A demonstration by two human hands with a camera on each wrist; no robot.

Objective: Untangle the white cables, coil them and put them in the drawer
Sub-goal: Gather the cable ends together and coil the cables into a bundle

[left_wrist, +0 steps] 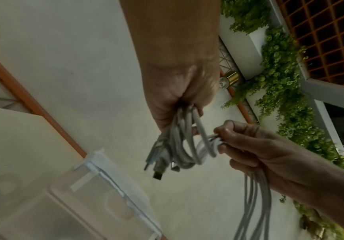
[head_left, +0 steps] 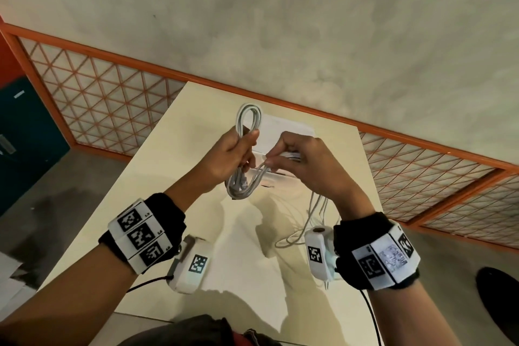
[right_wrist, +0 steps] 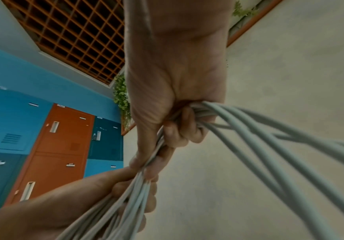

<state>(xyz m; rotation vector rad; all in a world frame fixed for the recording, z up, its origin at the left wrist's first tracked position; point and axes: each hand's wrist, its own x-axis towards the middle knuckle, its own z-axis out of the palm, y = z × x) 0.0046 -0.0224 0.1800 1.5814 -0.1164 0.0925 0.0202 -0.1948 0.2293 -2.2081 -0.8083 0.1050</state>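
My left hand (head_left: pixel 235 152) grips a coiled bundle of white cables (head_left: pixel 243 177) above the table; loops stick out above and below the fist. In the left wrist view the coil (left_wrist: pixel 184 146) hangs from the fist with several plugs (left_wrist: pixel 158 168) dangling. My right hand (head_left: pixel 297 160) pinches strands that run from the coil, and loose lengths (head_left: pixel 314 213) trail down to the table. In the right wrist view those strands (right_wrist: pixel 269 146) pass through the curled fingers (right_wrist: pixel 179 129). A clear plastic drawer (left_wrist: pixel 68 199) sits below the hands, pale white (head_left: pixel 283 132) in the head view.
The cream table (head_left: pixel 196 219) ends at a near edge close to my body. An orange-framed lattice panel (head_left: pixel 98 98) runs along the wall behind. Blue and orange lockers (right_wrist: pixel 43 138) stand to the left. A dark round object (head_left: pixel 500 303) lies on the floor at right.
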